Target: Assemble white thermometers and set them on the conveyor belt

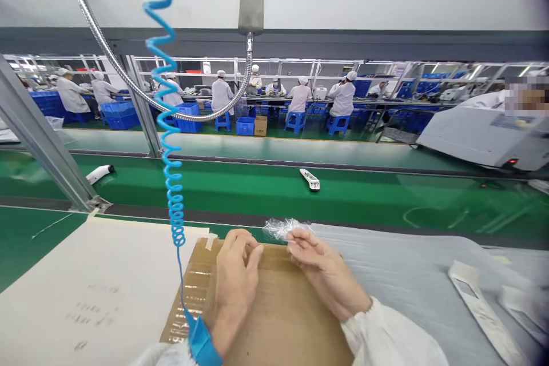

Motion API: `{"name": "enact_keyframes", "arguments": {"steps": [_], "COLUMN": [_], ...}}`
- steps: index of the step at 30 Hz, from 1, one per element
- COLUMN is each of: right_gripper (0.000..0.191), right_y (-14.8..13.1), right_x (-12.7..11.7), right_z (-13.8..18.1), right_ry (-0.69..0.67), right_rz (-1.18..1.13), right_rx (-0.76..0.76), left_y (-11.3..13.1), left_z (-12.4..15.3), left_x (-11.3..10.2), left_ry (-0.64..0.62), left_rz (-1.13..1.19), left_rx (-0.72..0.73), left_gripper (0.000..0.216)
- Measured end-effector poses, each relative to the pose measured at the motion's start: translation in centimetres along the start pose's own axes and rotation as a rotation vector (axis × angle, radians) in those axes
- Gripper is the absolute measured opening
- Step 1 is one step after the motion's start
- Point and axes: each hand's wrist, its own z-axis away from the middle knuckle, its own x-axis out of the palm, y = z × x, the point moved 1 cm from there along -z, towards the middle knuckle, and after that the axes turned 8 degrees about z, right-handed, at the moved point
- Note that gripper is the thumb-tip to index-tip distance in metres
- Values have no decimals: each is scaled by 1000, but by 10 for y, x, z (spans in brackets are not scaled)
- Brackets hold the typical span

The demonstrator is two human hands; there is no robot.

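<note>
My left hand [238,274] hovers over a brown cardboard sheet [274,320], its fingers curled in toward the thumb; whatever they might hold is hidden. A blue wrist strap [201,340] on that wrist joins a coiled blue cord [174,194] hanging from above. To the right, my right hand [321,266] has thumb and fingers drawn together in a pinch. Crumpled clear plastic film [281,229] shows just behind its fingertips; I cannot tell whether they grip it. On the grey sheet at right lie a white plastic housing part [484,311] and another white part [523,314].
A green conveyor belt [240,186] runs across ahead, carrying a white handheld device [310,179] and another white device [100,174] at left. A metal post [47,137] rises at left. White paper [128,274] lies left of the cardboard. Several people sit at lines beyond.
</note>
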Motion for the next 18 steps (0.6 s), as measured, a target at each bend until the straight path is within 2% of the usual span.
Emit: {"name": "enact_keyframes", "arguments": {"steps": [3,5,9,11,13,16,18], "right_gripper": [31,33,23,25,31,34,32], "right_y": [-24,-39,-53,-50,-42,-28,-25], "right_x": [-37,-66,-105,-109,-101,-79,-61], "right_z": [-41,-80,-153,-181,-202,-220,-220], "right_ry": [132,298,570,646,659,600,508], "right_rz": [389,662,871,946,995,1039,1053], "right_rx": [-107,-114,-61,-57,-67,-92,-125], "left_y": [1,0,0,0,0,-1,-2], "left_z": [1,3,7,8,7,6,5], "left_x": [0,1,3,3,3,1,0], "left_ry": [28,19,-33,-44,-38,-23,-33], "left_rz": [28,49,42,39,30,-6,-30], "left_rx": [-7,-33,-89,-82,-65,-61,-92], "left_gripper": [15,18,17,19,19,18,17]}}
